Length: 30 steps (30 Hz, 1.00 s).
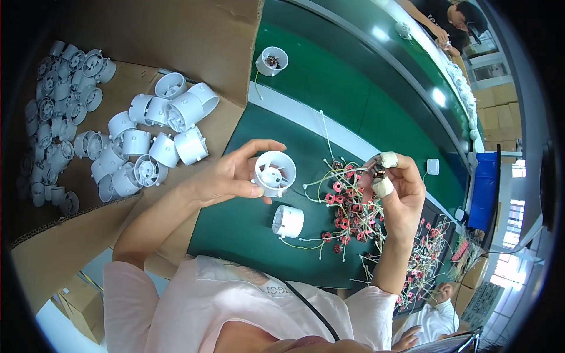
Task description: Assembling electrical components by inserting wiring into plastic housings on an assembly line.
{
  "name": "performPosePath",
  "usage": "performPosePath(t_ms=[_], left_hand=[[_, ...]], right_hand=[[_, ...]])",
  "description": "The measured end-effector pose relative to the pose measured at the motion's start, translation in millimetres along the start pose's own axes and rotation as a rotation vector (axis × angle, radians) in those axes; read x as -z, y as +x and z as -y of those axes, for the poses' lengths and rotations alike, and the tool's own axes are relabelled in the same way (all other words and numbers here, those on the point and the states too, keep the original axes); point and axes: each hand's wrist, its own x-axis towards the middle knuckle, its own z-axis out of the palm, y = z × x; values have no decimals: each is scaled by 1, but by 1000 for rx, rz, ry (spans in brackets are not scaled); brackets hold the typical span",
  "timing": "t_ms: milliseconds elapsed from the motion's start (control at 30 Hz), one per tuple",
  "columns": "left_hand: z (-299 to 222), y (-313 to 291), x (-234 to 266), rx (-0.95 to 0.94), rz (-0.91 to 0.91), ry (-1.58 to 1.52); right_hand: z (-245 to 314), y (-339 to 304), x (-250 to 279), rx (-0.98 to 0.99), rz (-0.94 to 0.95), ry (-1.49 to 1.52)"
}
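Observation:
My left hand point(229, 179) grips a white round plastic housing point(272, 176) by its side, its open end and spoked hub facing up. Raised on the right, my right hand point(403, 197) pinches a small dark wire-wound motor core point(378, 170) between thumb and finger, both tips wrapped in pale covers. Wires seem to trail left from that core. Beneath it lies a tangled pile of red-and-copper cores point(347, 220) with thin white and yellow leads. Another white housing point(289, 221) rests on the green mat point(235, 247), just below the held one.
A cardboard box point(235, 112) with many white housings point(135, 143) stands at left. Beyond the mat runs a green conveyor point(329, 65), carrying a housing with a core inside point(272, 61). More wired cores point(424, 259) lie at right. Two other people are at far right and lower right.

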Motion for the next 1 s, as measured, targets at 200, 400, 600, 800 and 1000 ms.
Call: performPosePath(t_ms=[200,400,600,800,1000], left_hand=[[5,2,0,-55,-71,445],[21,4,-3,-389,-293,961],[18,0,-4,-435,-397,1018],[12,0,-10,-489,-434,1186],[21,4,-2,-526,-466,974]], right_hand=[[9,9,-16,156,-95,20],[1,-3,-24,214,107,-788],[-2,-13,-35,460,-75,-502],[-11,-10,-42,571,163,-646],[-26,-5,-49,607,210,-603]])
